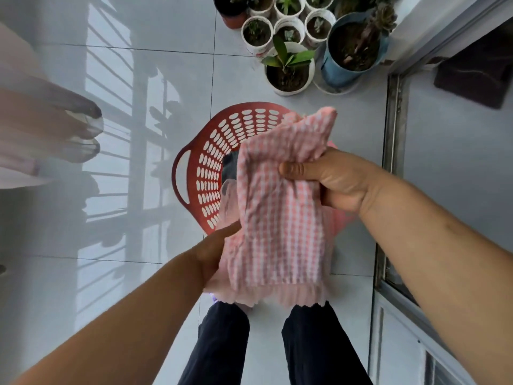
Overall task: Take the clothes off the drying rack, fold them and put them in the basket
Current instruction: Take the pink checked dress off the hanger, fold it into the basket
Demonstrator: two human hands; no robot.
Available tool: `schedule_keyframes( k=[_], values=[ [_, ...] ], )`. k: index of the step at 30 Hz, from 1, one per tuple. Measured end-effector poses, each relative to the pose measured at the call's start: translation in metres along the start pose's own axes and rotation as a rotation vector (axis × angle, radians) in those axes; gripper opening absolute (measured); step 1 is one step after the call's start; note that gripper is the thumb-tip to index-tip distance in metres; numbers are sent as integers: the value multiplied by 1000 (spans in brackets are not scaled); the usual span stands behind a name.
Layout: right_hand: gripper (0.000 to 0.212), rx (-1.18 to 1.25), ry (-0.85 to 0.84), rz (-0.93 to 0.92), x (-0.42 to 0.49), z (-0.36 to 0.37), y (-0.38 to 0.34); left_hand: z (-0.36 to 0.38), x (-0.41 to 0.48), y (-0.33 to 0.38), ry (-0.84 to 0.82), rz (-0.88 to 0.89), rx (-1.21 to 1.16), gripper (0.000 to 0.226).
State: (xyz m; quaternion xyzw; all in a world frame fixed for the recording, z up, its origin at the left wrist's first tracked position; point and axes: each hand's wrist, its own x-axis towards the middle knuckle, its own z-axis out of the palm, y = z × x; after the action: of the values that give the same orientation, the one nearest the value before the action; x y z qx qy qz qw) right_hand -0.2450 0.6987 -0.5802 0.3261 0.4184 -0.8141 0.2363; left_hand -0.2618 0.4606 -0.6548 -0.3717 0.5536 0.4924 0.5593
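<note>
Tiled floor (pixel 138 79), red basket (pixel 211 151); right hand (pixel 333 179) and left hand (pixel 213 251), arms outstretched, tight around pink cloth (pixel 277 218).

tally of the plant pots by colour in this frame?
White pots: 7
Blue pot: 1
Red-brown pot: 1
Total: 9 in view; the foliage at the top right may hide more.

Head camera looks steeply down, close above the floor (pixel 138 79).
</note>
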Motion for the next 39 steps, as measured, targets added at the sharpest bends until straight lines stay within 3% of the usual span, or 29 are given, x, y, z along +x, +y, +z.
schedule_keyframes(
  k=[3, 5, 7, 9, 12, 14, 16, 18, 20, 22, 24, 26, 28, 31, 33, 36, 39],
  values=[
    [33, 20, 95, 135, 39, -21, 25, -15, -15, -8, -300, -78, -89, 61],
    [47, 16, 149, 213, 62, -30, 45, -29, -18, -19, -298, -61, -61, 68],
    [55, 17, 212, 274, 82, -37, 65, -39, -19, -32, -271, 46, 121, 63],
    [45, 13, 261, 324, 98, -42, 82, -43, -22, -40, -256, 133, 331, 57],
    [25, -1, 322, 376, 114, -45, 100, -46, -17, -43, -184, 129, 424, 54],
    [29, -67, 408, 377, 124, -47, 113, -45, -15, -39, -122, 148, 471, 53],
    [58, -218, 525, 352, 132, -53, 125, -45, -10, -37, -64, 136, 500, 51],
    [84, -528, 613, 349, 132, -54, 128, -44, -7, -33, -39, 112, 504, 43],
    [84, -886, 643, 303, 122, -48, 126, -43, -2, -30, -4, 79, 522, 37],
    [76, -1141, 600, 97, 98, -32, 120, -43, 0, -25, 27, 51, 542, 41],
    [85, -1272, 331, -61, 64, -12, 114, -43, 1, -17, 28, 30, 530, 43],
    [108, -1389, -38, 10, 27, 9, 113, -41, 1, -7, -2, 14, 524, 42],
    [125, -1561, -210, 49, -3, 22, 131, -39, 2, 1, -27, -6, 522, 50],
    [141, -1787, -127, -45, -27, 25, 163, -37, 8, 10, -55, -76, 499, 65],
    [144, -1783, -16, -72, -27, 19, 177, -36, 13, 13, -80, -130, 465, 80],
    [115, -1723, 110, -134, -21, 16, 183, -36, 19, 15, -97, -154, 443, 85],
    [81, -1725, 76, -102, -16, 20, 173, -25, 13, 23, -42, -33, 708, 78]
  ],
)
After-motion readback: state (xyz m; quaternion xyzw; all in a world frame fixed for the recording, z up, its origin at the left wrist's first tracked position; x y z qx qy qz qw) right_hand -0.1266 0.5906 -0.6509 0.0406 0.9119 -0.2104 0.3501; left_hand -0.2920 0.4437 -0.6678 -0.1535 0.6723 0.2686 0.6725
